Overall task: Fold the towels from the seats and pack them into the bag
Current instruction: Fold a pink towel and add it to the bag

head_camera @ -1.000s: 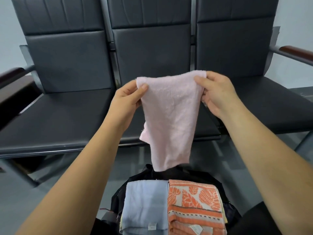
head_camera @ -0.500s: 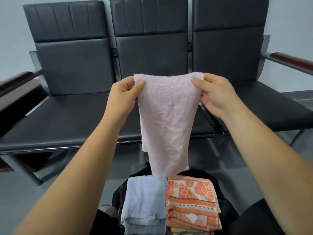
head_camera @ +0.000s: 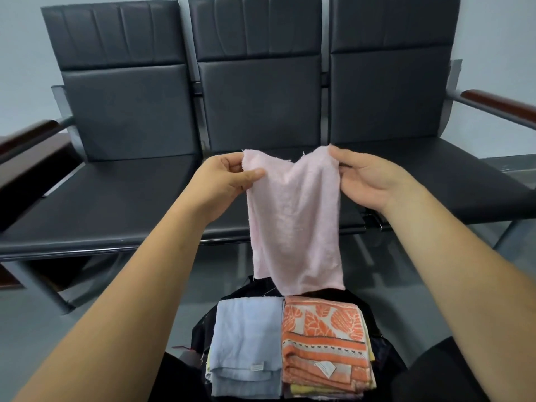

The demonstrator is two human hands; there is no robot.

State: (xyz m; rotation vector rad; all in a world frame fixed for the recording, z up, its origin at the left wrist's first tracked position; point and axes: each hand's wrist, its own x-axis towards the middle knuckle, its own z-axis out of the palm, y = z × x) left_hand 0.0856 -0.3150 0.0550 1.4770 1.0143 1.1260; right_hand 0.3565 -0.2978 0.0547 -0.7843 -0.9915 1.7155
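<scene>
Pink towel point(head_camera: 293, 216) hangs in the air above the bag point(head_camera: 201, 332), its lower edge just over the bag's far rim. Above and left of the bag, the left hand point(head_camera: 223, 184) pinches the towel's left top corner between thumb and fingers. Above and right of the bag, the right hand point(head_camera: 368, 181) pinches the right top corner, and the top edge sags between the two. Inside the bag a folded blue towel point(head_camera: 246, 338) lies on the left, touching a folded orange towel point(head_camera: 324, 335) on the right, with more layers under both. The folding step seems to be in hand. The next move probably calls for bringing the two corners together to halve the cloth, then lowering it onto the stacks.
</scene>
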